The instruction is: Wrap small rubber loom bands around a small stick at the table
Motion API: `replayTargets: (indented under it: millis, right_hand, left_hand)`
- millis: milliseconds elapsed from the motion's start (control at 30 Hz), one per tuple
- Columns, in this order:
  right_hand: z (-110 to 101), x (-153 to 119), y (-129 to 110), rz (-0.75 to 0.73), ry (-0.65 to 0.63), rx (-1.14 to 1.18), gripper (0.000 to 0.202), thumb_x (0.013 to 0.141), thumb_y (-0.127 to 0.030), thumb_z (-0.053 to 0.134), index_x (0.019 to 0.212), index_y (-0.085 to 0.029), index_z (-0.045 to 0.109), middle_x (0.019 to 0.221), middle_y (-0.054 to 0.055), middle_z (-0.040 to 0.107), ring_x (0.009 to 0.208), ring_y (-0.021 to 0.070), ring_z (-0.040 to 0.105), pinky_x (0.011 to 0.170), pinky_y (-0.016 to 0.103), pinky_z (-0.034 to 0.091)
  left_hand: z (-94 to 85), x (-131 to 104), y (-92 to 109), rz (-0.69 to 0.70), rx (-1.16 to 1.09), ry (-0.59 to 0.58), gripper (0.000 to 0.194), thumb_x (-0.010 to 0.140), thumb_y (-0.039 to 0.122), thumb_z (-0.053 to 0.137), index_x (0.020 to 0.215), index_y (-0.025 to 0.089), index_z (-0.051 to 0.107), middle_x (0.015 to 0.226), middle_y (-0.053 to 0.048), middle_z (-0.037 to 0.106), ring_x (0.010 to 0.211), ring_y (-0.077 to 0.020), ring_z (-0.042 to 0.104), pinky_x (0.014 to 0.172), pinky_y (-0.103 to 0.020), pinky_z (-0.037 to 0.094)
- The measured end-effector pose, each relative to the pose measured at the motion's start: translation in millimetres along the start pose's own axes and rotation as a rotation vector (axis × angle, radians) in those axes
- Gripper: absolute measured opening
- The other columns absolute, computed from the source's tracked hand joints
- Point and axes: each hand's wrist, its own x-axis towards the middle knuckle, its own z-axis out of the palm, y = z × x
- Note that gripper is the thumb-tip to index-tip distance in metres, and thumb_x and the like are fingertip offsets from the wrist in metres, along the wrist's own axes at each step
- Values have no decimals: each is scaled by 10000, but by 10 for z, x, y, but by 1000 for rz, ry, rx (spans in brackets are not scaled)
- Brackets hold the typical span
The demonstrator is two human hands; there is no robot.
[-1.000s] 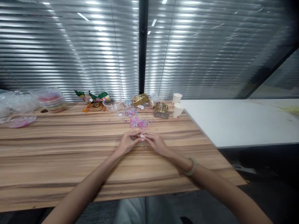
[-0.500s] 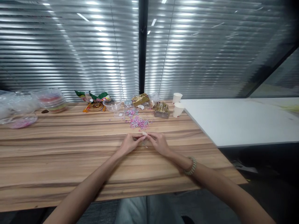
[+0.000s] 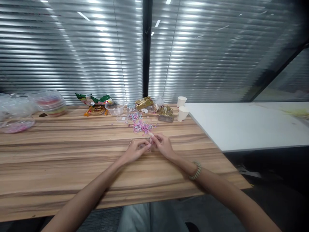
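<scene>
Over the wooden table, my left hand [image 3: 135, 150] is closed in a pinch. At its fingertips is a thin pale strand [image 3: 151, 140], which runs up toward my right hand [image 3: 164, 147]. My right thumb and finger pinch a small whitish piece [image 3: 151, 134] at the strand's upper end; its exact kind is too small to make out. Just beyond my fingers lies a loose pile of small pink, purple and pale plastic links [image 3: 142, 127]. More links spill from a clear container [image 3: 131, 109] behind it.
A clear bowl [image 3: 116, 109], snack packets [image 3: 96, 100], gold wrappers [image 3: 144, 103] and a gold-topped box [image 3: 166, 114] line the back. Two paper cups [image 3: 182, 114] stand right of them. Stacked clear tubs [image 3: 50, 103] are at left. A white table [image 3: 251, 125] adjoins on the right.
My hands were together at the whitish piece; now my left hand sits lower and the right higher, with the strand showing between them. The view has shifted slightly.
</scene>
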Motion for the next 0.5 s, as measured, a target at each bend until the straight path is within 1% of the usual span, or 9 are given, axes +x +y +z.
replayTargets:
  millis: [100,200,300,400,500]
  right_hand:
    - [-1,-43,-36,-36,-35,-40,313,857,-378,440,758,-145,624,637,19,596,555,115,513,526,208,401]
    - [6,-80,-36,-69,-80,-66,283,867,-349,434,817,-151,630,685,19,622,578,118,532,552,211,409]
    - [12,-99,-9,-119,-96,-104,249,875,-315,430,886,-163,627,785,30,646,664,134,576,609,222,435]
    - [13,-103,31,-272,-150,-195,221,881,-270,424,950,-184,615,896,48,644,787,158,592,710,261,454]
    - [9,-102,78,-420,-213,-293,228,885,-211,399,1008,-188,589,973,66,625,866,170,575,763,296,452]
  left_hand:
    - [11,38,-81,-130,-248,-41,308,816,418,428,683,165,543,680,-19,552,665,-142,512,651,-242,396]
    - [22,67,-167,-248,-483,-63,294,801,414,443,665,161,510,623,-7,519,592,-124,497,582,-231,382]
    - [9,79,-218,-346,-663,-48,248,773,374,481,670,152,519,620,-8,524,584,-121,510,587,-237,389]
    - [-15,87,-228,-419,-761,4,208,722,342,538,664,142,536,617,-10,537,565,-112,503,558,-227,377]
    - [-31,98,-221,-466,-755,45,201,685,324,577,633,132,542,568,3,522,501,-85,457,492,-204,327]
